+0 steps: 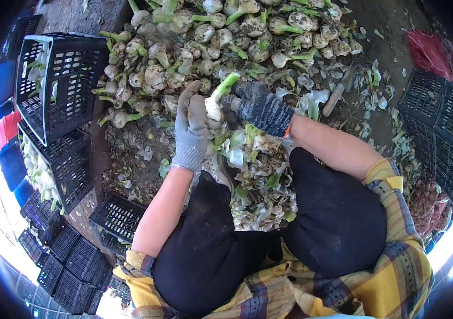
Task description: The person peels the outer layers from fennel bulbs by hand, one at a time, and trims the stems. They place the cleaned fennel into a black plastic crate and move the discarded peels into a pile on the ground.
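partly behind left hand (190, 127): bulb (214, 108)

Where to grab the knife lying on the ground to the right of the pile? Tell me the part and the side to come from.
Probably take the knife by its pale handle, the lower end nearer the person, coming from above on that side. It lies flat and slanted among leaf scraps, its darker blade pointing up and away toward the bulb pile, so the handle is the nearer and safer end.

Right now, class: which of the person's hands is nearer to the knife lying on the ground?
Right. The right hand, gripping the white bulb, is just left of the knife; the left hand is farther left, beyond the bulb.
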Demonstrator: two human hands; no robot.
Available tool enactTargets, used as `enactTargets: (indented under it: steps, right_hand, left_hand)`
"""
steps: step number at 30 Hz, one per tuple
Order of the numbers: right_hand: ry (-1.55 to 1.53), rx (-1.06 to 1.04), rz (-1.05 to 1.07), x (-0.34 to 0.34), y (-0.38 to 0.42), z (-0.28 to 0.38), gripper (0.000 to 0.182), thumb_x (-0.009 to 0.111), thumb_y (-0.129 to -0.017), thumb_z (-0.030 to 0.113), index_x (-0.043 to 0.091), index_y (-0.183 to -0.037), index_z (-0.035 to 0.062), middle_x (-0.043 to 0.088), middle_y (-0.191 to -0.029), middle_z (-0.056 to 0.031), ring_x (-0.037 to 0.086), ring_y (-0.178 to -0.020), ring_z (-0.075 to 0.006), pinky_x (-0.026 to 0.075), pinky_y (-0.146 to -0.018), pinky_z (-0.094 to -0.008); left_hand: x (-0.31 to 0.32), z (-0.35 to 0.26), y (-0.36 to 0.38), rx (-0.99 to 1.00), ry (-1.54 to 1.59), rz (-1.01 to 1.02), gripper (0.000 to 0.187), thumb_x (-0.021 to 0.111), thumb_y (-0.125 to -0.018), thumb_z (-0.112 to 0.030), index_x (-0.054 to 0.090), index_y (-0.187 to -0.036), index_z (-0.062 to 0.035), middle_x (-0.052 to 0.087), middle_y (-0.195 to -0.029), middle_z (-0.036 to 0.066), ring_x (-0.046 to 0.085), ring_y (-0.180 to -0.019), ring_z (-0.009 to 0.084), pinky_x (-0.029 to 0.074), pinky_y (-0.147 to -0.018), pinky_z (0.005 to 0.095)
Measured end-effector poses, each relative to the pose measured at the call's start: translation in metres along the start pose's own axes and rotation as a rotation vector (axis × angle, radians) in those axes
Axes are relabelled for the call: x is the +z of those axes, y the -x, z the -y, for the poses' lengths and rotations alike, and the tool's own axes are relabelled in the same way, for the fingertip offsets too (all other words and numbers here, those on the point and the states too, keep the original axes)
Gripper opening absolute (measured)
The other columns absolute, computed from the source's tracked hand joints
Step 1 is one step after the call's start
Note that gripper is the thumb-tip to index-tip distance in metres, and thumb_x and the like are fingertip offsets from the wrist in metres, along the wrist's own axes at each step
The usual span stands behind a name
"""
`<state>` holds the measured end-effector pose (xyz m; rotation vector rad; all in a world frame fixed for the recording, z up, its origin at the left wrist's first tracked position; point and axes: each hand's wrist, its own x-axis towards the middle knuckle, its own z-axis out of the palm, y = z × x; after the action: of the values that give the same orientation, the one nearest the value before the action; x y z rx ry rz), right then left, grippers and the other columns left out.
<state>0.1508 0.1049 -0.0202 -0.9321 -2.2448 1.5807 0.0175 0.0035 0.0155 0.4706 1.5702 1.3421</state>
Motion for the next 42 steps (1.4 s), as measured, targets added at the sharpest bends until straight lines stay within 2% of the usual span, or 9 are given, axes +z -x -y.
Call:
enactTargets:
  steps: [7, 12, 13, 17, 21, 28, 33, 39, 42]
  right_hand:
    - [-0.243, 0.06, 0.097, 0.001, 0.004, 0.009, 0.019, 0.054, -0.079, 0.018, 0.059, -0.085, 0.0004, 0.059, -0.073, -0.0196, 0.058, -0.074, -0.035, 0.046, -0.067, -0.0422]
    - [0.49, -0.32, 0.177, 0.002, 0.002, -0.009, 0.015, 0.051, -0.078, 0.018, 0.06, -0.078, 0.0064, 0.058, -0.071, -0.0181, 0.058, -0.071, -0.0333, 0.045, -0.062, -0.0434]
    - [0.423, -0.252, 0.116, 0.001, 0.003, -0.012, 0.016, 0.051, -0.079, 0.018, 0.06, -0.078, 0.0049, 0.058, -0.072, -0.0182, 0.057, -0.069, -0.0339, 0.044, -0.06, -0.0441]
    - [0.288, -0.181, -0.001, 0.001, 0.003, -0.012, 0.027, 0.048, -0.082, 0.024, 0.06, -0.079, 0.0009, 0.059, -0.074, -0.0194, 0.057, -0.067, -0.0352, 0.043, -0.062, -0.0446]
    - [0.008, 0.125, -0.016, 0.003, 0.003, -0.003, 0.03, 0.049, -0.082, 0.028, 0.062, -0.082, 0.0013, 0.061, -0.077, -0.0205, 0.058, -0.07, -0.0352, 0.045, -0.065, -0.0434]
    - [0.039, 0.136, -0.003, 0.0, 0.004, 0.002, 0.031, 0.052, -0.079, 0.029, 0.062, -0.084, 0.0, 0.061, -0.075, -0.0204, 0.059, -0.07, -0.0352, 0.046, -0.065, -0.0413]
    - [-0.191, 0.226, -0.052, -0.005, 0.0, 0.005, 0.03, 0.05, -0.079, 0.027, 0.061, -0.086, -0.0002, 0.061, -0.08, -0.0205, 0.059, -0.075, -0.0341, 0.045, -0.07, -0.0409]
    - [-0.415, 0.205, -0.035, 0.01, 0.002, -0.02, 0.03, 0.049, -0.082, 0.026, 0.06, -0.092, -0.0006, 0.061, -0.088, -0.0203, 0.058, -0.082, -0.0323, 0.044, -0.075, -0.0382]
    - [-0.414, 0.194, -0.094, 0.01, 0.006, -0.007, 0.029, 0.049, -0.083, 0.024, 0.059, -0.093, -0.001, 0.061, -0.087, -0.0185, 0.058, -0.083, -0.0301, 0.044, -0.075, -0.0383]
  left_hand:
    - [-0.001, -0.002, -0.004, -0.048, 0.018, 0.008, 0.05, 0.048, -0.09, -0.038, 0.039, -0.126, -0.003, 0.05, -0.11, 0.007, 0.054, -0.081, 0.0114, 0.047, -0.061, 0.0208]
    - [0.012, -0.01, 0.003, -0.124, 0.033, -0.015, 0.061, 0.064, -0.08, -0.026, 0.035, -0.128, -0.0013, 0.045, -0.111, 0.01, 0.052, -0.09, 0.0174, 0.046, -0.077, 0.0265]
    - [0.008, -0.008, 0.005, 0.236, -0.637, 0.001, 0.076, 0.071, -0.069, -0.02, 0.03, -0.129, 0.0003, 0.042, -0.113, 0.013, 0.048, -0.101, 0.0226, 0.041, -0.089, 0.0318]
    - [0.006, 0.014, 0.005, 0.269, -0.487, 0.001, 0.072, 0.07, -0.071, -0.027, 0.033, -0.126, 0.0006, 0.048, -0.109, 0.014, 0.052, -0.096, 0.0239, 0.043, -0.087, 0.0344]
    - [0.004, -0.011, 0.002, -0.489, 0.373, 0.109, 0.054, 0.045, -0.084, -0.054, 0.05, -0.109, -0.007, 0.059, -0.089, 0.007, 0.059, -0.067, 0.016, 0.05, -0.059, 0.0303]
    - [0.019, 0.007, 0.005, -0.15, -0.018, -0.173, 0.056, 0.045, -0.084, -0.054, 0.047, -0.114, -0.0068, 0.06, -0.091, 0.008, 0.059, -0.078, 0.0171, 0.05, -0.063, 0.0278]
    - [0.004, -0.018, 0.002, -0.602, 0.564, 0.132, 0.044, 0.045, -0.087, -0.047, 0.052, -0.11, -0.0105, 0.063, -0.089, 0.011, 0.06, -0.067, 0.0214, 0.049, -0.06, 0.0295]
    - [0.005, -0.012, 0.002, -0.397, 0.024, -0.06, 0.047, 0.048, -0.088, -0.044, 0.045, -0.12, -0.009, 0.057, -0.104, 0.011, 0.059, -0.084, 0.0163, 0.05, -0.063, 0.0274]
    - [0.006, 0.011, -0.003, 0.028, -0.005, -0.035, 0.058, 0.065, -0.081, -0.034, 0.037, -0.125, -0.0072, 0.053, -0.105, 0.01, 0.058, -0.085, 0.0158, 0.051, -0.065, 0.029]
